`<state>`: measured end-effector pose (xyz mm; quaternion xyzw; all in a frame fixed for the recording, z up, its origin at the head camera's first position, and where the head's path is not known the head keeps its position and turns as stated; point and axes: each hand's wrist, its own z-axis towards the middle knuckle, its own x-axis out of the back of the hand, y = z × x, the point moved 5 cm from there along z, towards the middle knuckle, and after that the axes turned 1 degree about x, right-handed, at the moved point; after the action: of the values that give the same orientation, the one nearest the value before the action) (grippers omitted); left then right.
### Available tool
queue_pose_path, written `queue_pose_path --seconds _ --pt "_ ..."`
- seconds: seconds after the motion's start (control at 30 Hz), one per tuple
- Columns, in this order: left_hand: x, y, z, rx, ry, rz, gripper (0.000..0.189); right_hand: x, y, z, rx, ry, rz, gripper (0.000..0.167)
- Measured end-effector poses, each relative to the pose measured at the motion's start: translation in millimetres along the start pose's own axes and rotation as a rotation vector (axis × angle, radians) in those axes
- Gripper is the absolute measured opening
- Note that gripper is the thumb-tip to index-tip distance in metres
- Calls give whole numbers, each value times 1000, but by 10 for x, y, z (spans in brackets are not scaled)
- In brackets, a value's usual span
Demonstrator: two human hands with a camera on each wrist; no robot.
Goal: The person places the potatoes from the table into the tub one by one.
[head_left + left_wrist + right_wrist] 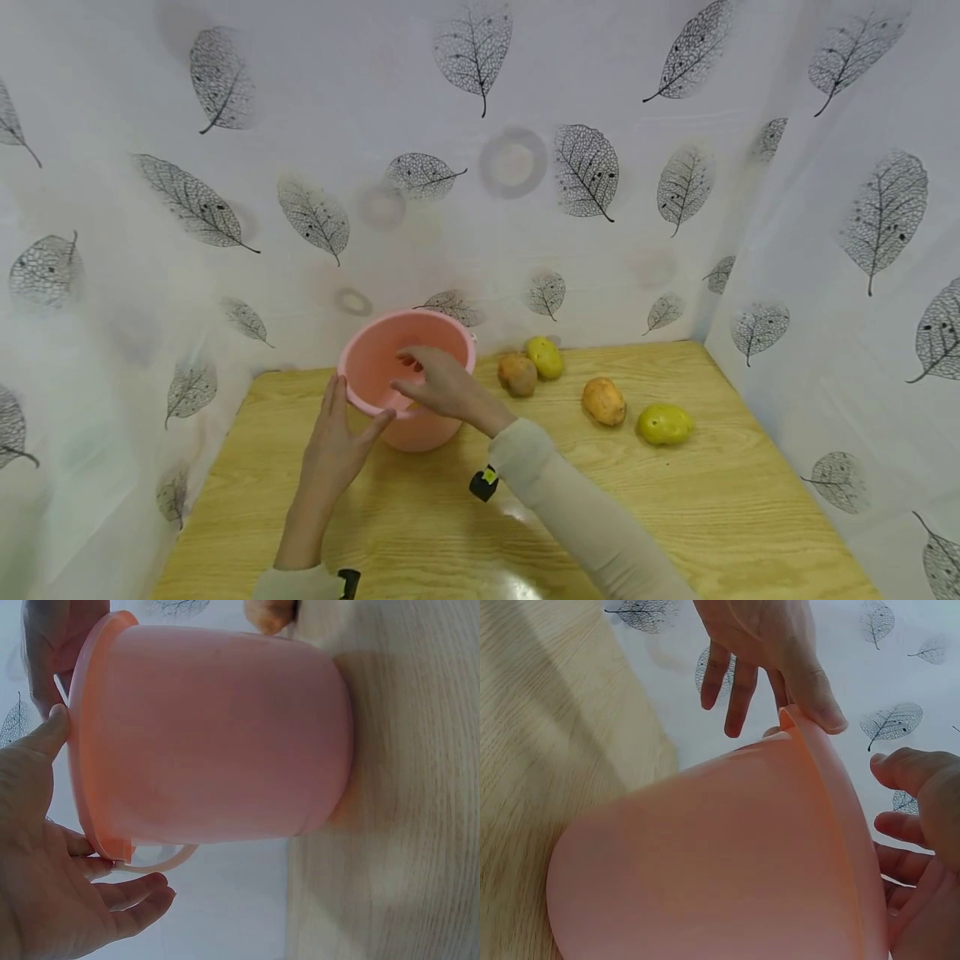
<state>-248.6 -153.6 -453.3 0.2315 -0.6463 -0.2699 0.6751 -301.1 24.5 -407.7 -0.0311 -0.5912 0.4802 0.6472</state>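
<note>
A pink bucket (420, 433) stands upright on the wooden table. My left hand (333, 442) holds its rim at the near left, with the thumb on the front edge and fingertips along the left side. In the left wrist view, the handle (161, 864) hangs below that hand's fingers. My right hand (442, 383) reaches over the bucket's mouth, its fingers loosely bent and apart. Between thumb and fingers of the right hand (922, 825), nothing shows in the right wrist view. A small yellowish patch shows inside the bucket under the right hand; most of the interior is hidden.
Right of the bucket lie two brownish potatoes, one close by (517, 375) and one farther right (603, 402). Two yellow-green potatoes lie at the back (545, 358) and at the right (665, 425). A leaf-patterned curtain (510, 250) borders the table (750, 500).
</note>
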Motion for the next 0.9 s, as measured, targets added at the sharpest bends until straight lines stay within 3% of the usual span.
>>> queue_pose_path --seconds 0.4,0.57,0.9 --pt "-24 -5 -8 -5 -4 -7 111 318 152 -199 -32 65 173 44" --pt "-18 1 -14 2 -10 -11 110 465 270 -303 -56 129 210 43" --pt "4 8 -17 33 -28 6 111 776 496 -519 -93 237 183 47"
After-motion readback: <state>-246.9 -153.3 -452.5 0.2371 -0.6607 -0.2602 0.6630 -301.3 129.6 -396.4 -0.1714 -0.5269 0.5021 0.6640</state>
